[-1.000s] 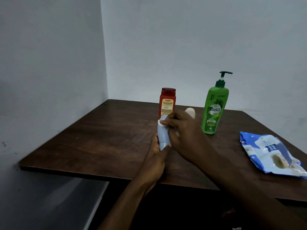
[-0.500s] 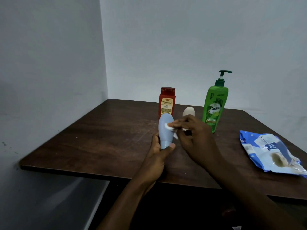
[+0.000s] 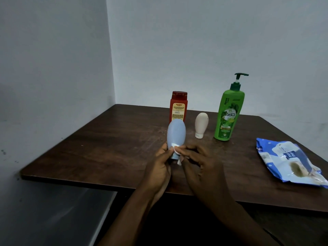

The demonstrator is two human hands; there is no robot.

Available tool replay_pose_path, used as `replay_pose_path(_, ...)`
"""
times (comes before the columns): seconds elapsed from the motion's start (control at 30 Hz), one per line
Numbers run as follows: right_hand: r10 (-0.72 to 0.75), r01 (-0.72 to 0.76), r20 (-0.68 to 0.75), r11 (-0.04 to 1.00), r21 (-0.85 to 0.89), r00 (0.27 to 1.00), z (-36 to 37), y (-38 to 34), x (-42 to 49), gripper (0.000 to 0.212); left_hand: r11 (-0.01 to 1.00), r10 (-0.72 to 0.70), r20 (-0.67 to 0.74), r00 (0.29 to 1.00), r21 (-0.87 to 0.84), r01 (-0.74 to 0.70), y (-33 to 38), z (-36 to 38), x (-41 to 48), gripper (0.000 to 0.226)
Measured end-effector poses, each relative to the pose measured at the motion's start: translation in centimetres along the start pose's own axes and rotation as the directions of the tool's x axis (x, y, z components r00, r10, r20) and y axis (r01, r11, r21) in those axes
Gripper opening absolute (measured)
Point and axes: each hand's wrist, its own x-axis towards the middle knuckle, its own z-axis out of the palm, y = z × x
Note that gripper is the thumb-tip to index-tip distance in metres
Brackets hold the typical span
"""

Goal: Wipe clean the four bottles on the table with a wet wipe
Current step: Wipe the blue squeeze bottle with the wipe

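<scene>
My left hand (image 3: 158, 167) grips the lower end of a pale blue bottle (image 3: 176, 133), holding it upright above the dark wooden table (image 3: 110, 144). My right hand (image 3: 200, 166) pinches a small white wet wipe (image 3: 177, 152) against the bottle's lower part. Behind the blue bottle stands a red bottle (image 3: 178, 107) with a yellow label. A small cream bottle (image 3: 201, 125) stands on its cap to the right of it. Further right is a tall green pump bottle (image 3: 229, 114).
A blue and white wet wipe pack (image 3: 287, 164) lies on the table's right side. Grey walls meet in a corner behind the table. The table's front edge runs just under my wrists, with dark space below it.
My right hand has slid the wipe down the blue bottle from its top to its lower part. The cream bottle behind has come fully into view.
</scene>
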Motion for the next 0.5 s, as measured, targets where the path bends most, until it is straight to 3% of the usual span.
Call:
replay_pose_path(0.13,-0.034,0.033,0.024,0.998,0.047,0.999,0.22,0.03,-0.53,0.032,0.986,-0.010,-0.024,1.000,-0.166,0.006,0.27,-0.17,0.16,0.030)
replay_pose_path(0.2,0.008,-0.008,0.005,0.998,0.069,1.000,0.08,0.29,-0.32,0.034,0.975,-0.022,-0.008,1.000,-0.222,0.019,0.64,0.23,0.05,0.024)
replay_pose_path(0.23,0.042,-0.041,-0.014,0.996,0.076,0.999,0.01,0.46,-0.14,0.036,0.973,-0.020,-0.010,1.000,-0.229,0.017,0.67,0.31,-0.01,0.034)
replay_pose_path(0.43,0.192,-0.176,-0.069,0.966,0.188,0.979,0.42,0.46,0.22,0.030,0.987,-0.054,-0.002,0.999,-0.149,0.053,0.34,0.55,0.05,0.046)
replay_pose_path(0.5,0.184,-0.171,-0.050,0.964,0.206,0.982,0.53,0.11,0.31,0.029,0.998,-0.065,-0.048,0.997,0.008,0.065,-0.05,0.16,0.67,0.050)
